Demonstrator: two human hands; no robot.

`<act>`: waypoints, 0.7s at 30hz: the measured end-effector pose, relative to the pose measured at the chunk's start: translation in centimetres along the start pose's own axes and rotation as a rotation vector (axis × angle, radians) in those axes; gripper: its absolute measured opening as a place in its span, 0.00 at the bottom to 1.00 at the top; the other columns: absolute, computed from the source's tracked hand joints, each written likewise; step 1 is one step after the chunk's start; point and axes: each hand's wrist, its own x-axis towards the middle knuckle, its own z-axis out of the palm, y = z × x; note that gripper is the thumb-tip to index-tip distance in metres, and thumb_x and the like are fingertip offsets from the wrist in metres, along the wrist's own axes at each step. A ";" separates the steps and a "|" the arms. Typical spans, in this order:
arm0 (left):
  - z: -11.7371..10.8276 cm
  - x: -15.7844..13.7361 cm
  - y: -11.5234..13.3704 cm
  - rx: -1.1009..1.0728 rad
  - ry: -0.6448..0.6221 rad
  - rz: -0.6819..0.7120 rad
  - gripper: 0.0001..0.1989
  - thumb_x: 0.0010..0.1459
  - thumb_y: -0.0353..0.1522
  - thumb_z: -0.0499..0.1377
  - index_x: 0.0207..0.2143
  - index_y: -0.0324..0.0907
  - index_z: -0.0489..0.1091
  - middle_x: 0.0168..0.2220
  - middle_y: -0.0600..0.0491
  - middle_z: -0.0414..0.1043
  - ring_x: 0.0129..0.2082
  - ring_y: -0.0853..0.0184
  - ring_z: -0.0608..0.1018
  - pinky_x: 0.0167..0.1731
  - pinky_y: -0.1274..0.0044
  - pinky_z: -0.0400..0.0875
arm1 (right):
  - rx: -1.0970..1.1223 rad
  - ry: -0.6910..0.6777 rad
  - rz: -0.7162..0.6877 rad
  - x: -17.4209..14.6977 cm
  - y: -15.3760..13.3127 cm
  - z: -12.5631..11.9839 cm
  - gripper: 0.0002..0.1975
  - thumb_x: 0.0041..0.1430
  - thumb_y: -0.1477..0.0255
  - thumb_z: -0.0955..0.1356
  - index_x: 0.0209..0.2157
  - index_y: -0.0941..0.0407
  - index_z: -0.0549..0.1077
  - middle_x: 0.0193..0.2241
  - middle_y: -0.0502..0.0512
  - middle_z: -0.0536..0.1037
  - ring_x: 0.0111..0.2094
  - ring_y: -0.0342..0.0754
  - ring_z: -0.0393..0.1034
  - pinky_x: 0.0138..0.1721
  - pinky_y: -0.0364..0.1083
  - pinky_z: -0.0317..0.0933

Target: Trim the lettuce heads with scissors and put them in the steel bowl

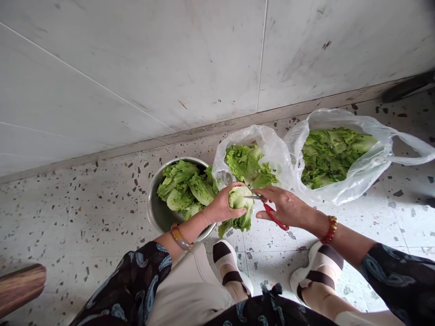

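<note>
My left hand [221,203] is wrapped round a head of lettuce [240,202], its pale base turned up toward me. In my right hand [281,204] is a pair of scissors [274,218] with red handles. The scissor blades reach the lettuce's pale base; whether they are parted there I cannot tell. Left of my hands, a metal basin [153,216] holds several heads of lettuce [185,186]. Just beyond the hands stands a clear plastic bag [280,158] with loose lettuce leaves [244,160] in it.
A second plastic bag [365,176], full of cut green leaves [335,154], lies at the right. The grey wall [170,59] rises behind. My shoes [231,265] stand on the speckled floor [102,213]. A wooden piece [22,287] juts in at lower left.
</note>
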 end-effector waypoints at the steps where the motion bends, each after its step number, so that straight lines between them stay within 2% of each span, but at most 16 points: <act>1: 0.0 -0.1 0.2 0.007 0.012 0.009 0.33 0.45 0.34 0.69 0.55 0.41 0.67 0.51 0.45 0.77 0.50 0.54 0.79 0.54 0.65 0.73 | 0.002 -0.012 0.006 0.0 -0.1 0.2 0.33 0.62 0.52 0.75 0.62 0.56 0.73 0.42 0.63 0.81 0.39 0.54 0.78 0.43 0.53 0.75; 6: 0.3 -0.3 0.7 -0.004 0.026 0.026 0.30 0.46 0.35 0.68 0.52 0.41 0.67 0.47 0.46 0.77 0.46 0.56 0.79 0.52 0.65 0.74 | 0.049 -0.006 0.000 0.2 -0.4 0.6 0.30 0.66 0.50 0.71 0.59 0.57 0.75 0.39 0.59 0.82 0.36 0.50 0.76 0.40 0.47 0.71; 9: 0.8 -0.4 0.7 -0.015 0.013 0.021 0.28 0.44 0.34 0.70 0.49 0.41 0.69 0.45 0.47 0.77 0.45 0.57 0.78 0.50 0.66 0.74 | 0.082 -0.015 0.007 0.4 -0.6 0.5 0.28 0.68 0.46 0.68 0.49 0.57 0.80 0.30 0.54 0.79 0.29 0.47 0.71 0.34 0.45 0.65; 11: 0.9 -0.3 0.7 -0.101 -0.022 -0.001 0.28 0.43 0.35 0.72 0.48 0.41 0.70 0.45 0.47 0.77 0.45 0.57 0.79 0.50 0.65 0.74 | 0.131 -0.026 0.025 0.6 -0.6 0.4 0.29 0.68 0.44 0.65 0.41 0.56 0.80 0.24 0.51 0.74 0.25 0.45 0.66 0.30 0.44 0.61; 13: 0.5 -0.1 0.6 -0.282 -0.092 -0.081 0.30 0.45 0.39 0.74 0.50 0.40 0.71 0.45 0.46 0.78 0.45 0.56 0.80 0.50 0.65 0.75 | 0.169 0.000 0.097 0.9 -0.3 0.5 0.30 0.68 0.43 0.64 0.37 0.56 0.80 0.22 0.50 0.71 0.24 0.45 0.63 0.28 0.45 0.60; 16: -0.3 0.1 0.3 -0.594 -0.139 -0.264 0.33 0.47 0.46 0.75 0.50 0.39 0.73 0.44 0.43 0.81 0.46 0.53 0.83 0.50 0.63 0.77 | 0.106 0.129 0.250 1.2 0.4 0.5 0.29 0.65 0.43 0.66 0.45 0.55 0.80 0.26 0.53 0.75 0.27 0.48 0.67 0.30 0.47 0.63; 18: -0.8 0.1 0.0 -0.727 -0.077 -0.362 0.31 0.46 0.48 0.75 0.46 0.38 0.75 0.42 0.42 0.82 0.45 0.52 0.84 0.50 0.63 0.78 | 0.110 0.205 0.310 1.3 0.6 0.2 0.31 0.62 0.43 0.68 0.51 0.55 0.78 0.29 0.54 0.77 0.28 0.49 0.68 0.32 0.49 0.64; 21: -1.0 0.0 -0.2 -0.823 0.047 -0.425 0.26 0.51 0.47 0.74 0.43 0.38 0.76 0.39 0.43 0.83 0.45 0.54 0.85 0.50 0.66 0.79 | 0.381 0.255 0.386 1.4 0.1 -0.6 0.36 0.60 0.40 0.68 0.51 0.57 0.76 0.24 0.49 0.70 0.26 0.47 0.64 0.30 0.49 0.63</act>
